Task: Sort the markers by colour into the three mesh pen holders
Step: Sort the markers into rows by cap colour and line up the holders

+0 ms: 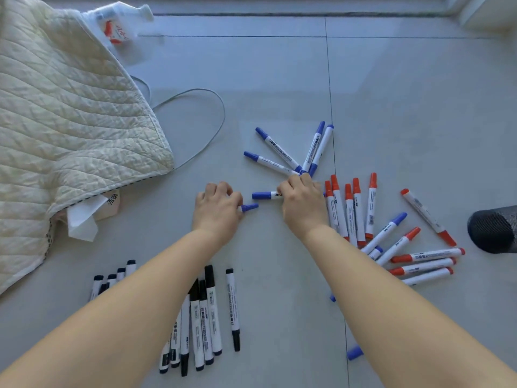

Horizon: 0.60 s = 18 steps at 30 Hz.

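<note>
left hand pinches one blue marker, right hand grips another, both just below the blue fan; lift them together (mesh holder waits far right).

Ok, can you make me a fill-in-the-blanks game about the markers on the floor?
1. The left hand grips a marker with a ____ cap.
2. The markers nearest the camera, under the left arm, have ____ caps.
3. The red markers lie on the ____ side of the right hand.
4. The mesh holder lies at the ____ edge of the picture.

Missing words: blue; black; right; right
</note>
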Motion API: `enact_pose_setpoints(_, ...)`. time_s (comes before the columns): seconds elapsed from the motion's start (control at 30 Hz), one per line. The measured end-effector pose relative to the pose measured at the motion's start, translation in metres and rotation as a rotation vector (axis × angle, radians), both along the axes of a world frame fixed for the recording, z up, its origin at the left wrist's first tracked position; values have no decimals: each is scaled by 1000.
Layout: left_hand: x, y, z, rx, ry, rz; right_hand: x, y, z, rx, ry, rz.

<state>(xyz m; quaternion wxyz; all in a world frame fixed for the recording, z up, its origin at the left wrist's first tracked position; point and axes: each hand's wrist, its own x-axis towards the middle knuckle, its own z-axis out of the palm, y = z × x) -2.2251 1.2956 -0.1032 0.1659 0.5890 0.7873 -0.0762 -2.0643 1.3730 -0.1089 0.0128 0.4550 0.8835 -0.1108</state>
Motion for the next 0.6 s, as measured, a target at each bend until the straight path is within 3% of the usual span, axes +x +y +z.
enact_pose_setpoints(0.1,-7,4,1,-4,-10,-72,-4,12,-2,-14,2,108)
enact_pose_setpoints(0.17,-8,9,6,44,-126,18,-7,18,4,-23,146,135)
enact_pose_setpoints(0.27,-4,21,9,138,-319,306,-7,22,19,-91,523,-109)
enact_pose_setpoints(0.37,12,44,8,199,-550,682,1,45,27,-182,691,-456)
enact_pose_setpoints(0.47,32,75,9,161,-681,1015,13,81,25,-247,625,-721)
enact_pose_setpoints(0.6,56,105,4,169,-674,1088,14,108,13,-356,369,-814)
